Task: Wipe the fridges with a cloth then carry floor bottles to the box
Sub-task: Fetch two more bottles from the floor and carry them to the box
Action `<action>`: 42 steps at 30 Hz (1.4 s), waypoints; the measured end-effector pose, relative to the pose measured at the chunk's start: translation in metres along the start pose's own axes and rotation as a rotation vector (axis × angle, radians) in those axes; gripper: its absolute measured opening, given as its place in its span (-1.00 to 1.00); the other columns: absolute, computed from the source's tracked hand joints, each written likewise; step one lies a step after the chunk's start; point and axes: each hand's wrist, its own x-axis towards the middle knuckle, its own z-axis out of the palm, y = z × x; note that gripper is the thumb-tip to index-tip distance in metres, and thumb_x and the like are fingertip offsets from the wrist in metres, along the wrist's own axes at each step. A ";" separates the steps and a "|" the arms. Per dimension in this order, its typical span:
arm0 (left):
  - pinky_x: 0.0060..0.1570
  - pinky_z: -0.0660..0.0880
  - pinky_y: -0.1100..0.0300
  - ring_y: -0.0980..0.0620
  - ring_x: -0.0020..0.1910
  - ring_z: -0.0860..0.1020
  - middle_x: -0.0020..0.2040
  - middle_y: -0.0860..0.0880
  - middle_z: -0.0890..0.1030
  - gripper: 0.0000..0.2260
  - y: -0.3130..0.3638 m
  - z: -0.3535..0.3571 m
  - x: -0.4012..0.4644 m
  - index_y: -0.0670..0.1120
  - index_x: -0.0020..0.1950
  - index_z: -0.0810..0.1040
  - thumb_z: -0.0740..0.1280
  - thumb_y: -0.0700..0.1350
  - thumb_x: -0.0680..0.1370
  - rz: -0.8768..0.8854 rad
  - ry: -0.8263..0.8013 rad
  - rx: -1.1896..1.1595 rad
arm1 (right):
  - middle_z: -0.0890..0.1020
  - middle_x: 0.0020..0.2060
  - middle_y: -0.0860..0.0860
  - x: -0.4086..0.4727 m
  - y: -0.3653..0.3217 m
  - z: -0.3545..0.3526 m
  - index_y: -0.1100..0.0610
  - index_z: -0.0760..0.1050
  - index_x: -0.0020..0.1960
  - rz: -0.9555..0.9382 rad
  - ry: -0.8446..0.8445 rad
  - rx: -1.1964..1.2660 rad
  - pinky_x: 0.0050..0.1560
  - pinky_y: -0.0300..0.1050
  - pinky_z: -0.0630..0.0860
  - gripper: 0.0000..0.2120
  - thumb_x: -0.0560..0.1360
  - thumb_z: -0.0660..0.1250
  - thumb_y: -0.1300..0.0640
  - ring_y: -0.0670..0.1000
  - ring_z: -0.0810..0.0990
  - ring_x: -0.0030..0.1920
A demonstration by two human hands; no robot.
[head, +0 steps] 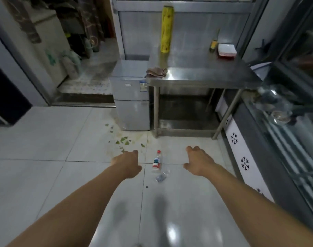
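A clear bottle with a red cap and a red-and-blue label point(157, 161) lies on the white floor tiles between my hands. Just below it lies a crumpled clear bottle point(162, 176). My left hand point(128, 162) hangs to the left of the bottles with loosely curled fingers and holds nothing. My right hand point(198, 163) reaches out on their right, fingers relaxed, also holding nothing. A brownish cloth point(156, 72) sits crumpled on the front left corner of the steel table point(205, 68). A small silver fridge point(132, 104) stands left of the table.
Green broken shards point(124, 140) litter the floor near the fridge. A yellow roll point(167, 29), a small bottle point(214, 44) and a red-and-white stack point(227, 49) stand on the table. A glass display fridge point(280, 113) with snowflake panels lines the right side. A doorway step point(84, 99) lies at back left.
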 end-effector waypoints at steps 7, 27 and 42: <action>-0.05 0.39 0.10 -0.09 0.15 0.51 0.21 -0.08 0.51 -0.59 -0.005 0.005 0.127 -0.05 0.33 0.32 0.22 0.07 0.54 0.076 -0.126 0.023 | 0.35 0.29 0.16 0.108 0.002 0.022 0.14 0.17 0.43 0.116 -0.106 0.081 0.20 0.03 0.42 -0.45 0.54 0.26 -0.03 0.17 0.37 0.28; -0.05 0.41 0.11 -0.06 0.08 0.53 0.11 -0.05 0.56 -0.59 0.010 0.245 0.473 -0.07 0.32 0.32 0.27 0.06 0.53 0.060 -0.321 -0.030 | 0.43 0.19 0.17 0.422 0.044 0.290 0.17 0.22 0.36 0.318 -0.268 0.337 0.05 -0.02 0.44 -0.56 0.56 0.19 -0.01 0.15 0.44 0.20; 0.09 0.42 -0.02 -0.11 0.20 0.45 0.23 -0.12 0.47 -0.50 0.010 0.530 0.638 -0.13 0.35 0.20 0.28 0.07 0.53 -0.001 -0.201 -0.214 | 0.43 0.27 0.19 0.558 0.051 0.576 0.21 0.05 0.46 0.589 -0.097 0.498 0.11 0.05 0.47 -0.31 0.53 0.25 -0.12 0.18 0.47 0.22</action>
